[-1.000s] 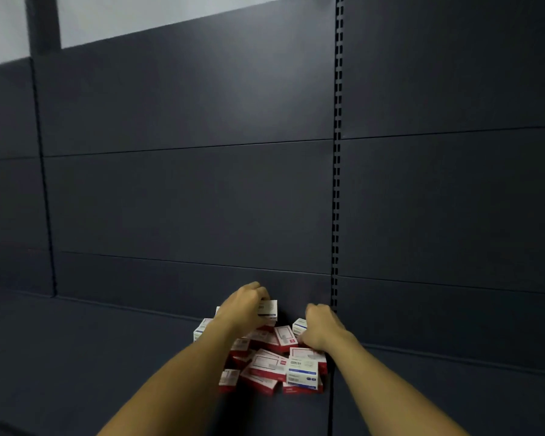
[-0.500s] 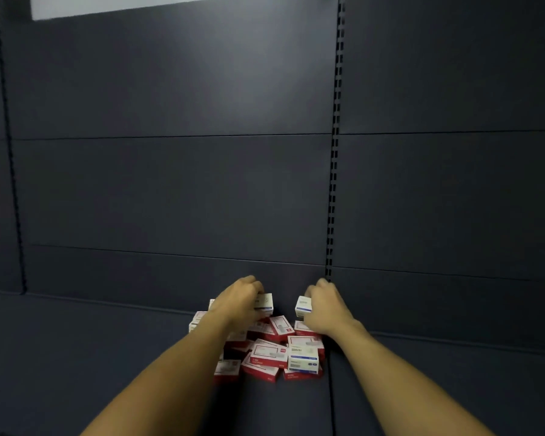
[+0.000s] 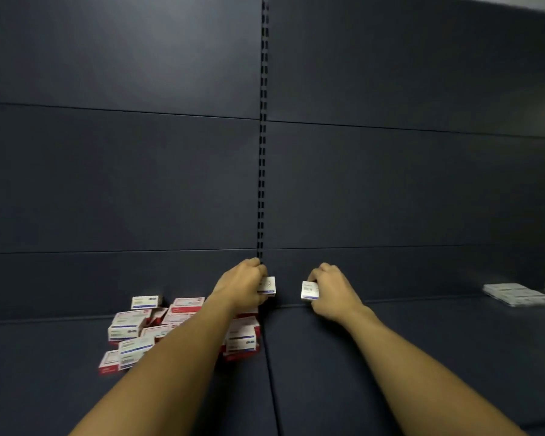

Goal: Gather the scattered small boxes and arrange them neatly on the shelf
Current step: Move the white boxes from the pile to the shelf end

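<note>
A loose pile of small red-and-white and blue-and-white boxes (image 3: 132,328) lies on the dark shelf (image 3: 328,357), left of its middle seam. My left forearm crosses over the pile and hides part of it. My left hand (image 3: 241,286) grips one small white box (image 3: 267,285) just above the pile's right end, near the back panel. My right hand (image 3: 332,292) holds another small white box (image 3: 309,291) to the right of the seam, close to the shelf's back edge. A gap separates the two held boxes.
A flat, tidy group of white boxes (image 3: 513,294) lies on the shelf at the far right by the back panel. A slotted upright (image 3: 262,136) runs up the dark back wall above my left hand.
Both hands have lifted their boxes off the pile and shifted right; my right hand now sits past the seam. The view has swung right, showing the tidy group at the far right.
</note>
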### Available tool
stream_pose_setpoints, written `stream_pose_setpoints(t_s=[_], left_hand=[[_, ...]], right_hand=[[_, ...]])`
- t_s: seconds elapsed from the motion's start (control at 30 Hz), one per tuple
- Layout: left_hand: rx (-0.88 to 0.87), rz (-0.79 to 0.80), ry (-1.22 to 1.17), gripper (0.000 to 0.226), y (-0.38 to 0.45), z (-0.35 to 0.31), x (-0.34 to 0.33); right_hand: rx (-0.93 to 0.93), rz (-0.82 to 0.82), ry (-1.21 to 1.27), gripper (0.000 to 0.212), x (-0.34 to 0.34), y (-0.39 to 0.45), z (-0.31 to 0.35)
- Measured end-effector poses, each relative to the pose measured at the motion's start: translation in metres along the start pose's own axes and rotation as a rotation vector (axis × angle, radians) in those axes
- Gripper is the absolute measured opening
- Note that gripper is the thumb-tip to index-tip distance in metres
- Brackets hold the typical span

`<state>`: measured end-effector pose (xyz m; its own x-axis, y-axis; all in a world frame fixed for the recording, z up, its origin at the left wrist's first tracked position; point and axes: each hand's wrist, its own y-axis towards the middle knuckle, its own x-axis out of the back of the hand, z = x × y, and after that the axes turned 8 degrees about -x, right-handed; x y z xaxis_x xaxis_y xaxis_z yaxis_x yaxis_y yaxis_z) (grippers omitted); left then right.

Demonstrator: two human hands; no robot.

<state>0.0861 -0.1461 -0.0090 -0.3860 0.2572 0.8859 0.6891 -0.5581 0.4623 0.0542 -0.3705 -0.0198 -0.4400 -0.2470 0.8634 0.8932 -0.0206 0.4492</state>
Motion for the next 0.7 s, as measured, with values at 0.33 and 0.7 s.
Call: stream_pose_setpoints(t_s=[0.33, 0.7], left_hand=[[-0.172, 0.038, -0.090, 0.037, 0.053, -0.088, -0.030], [-0.310, 0.095, -0.068, 0.037, 0.103, -0.208, -0.046]], right_hand=[[-0.243, -0.021, -0.143, 0.036, 0.049, -0.053, -0.104], [-0.432, -0.080, -0.216, 0.037, 0.113, -0.121, -0.220]])
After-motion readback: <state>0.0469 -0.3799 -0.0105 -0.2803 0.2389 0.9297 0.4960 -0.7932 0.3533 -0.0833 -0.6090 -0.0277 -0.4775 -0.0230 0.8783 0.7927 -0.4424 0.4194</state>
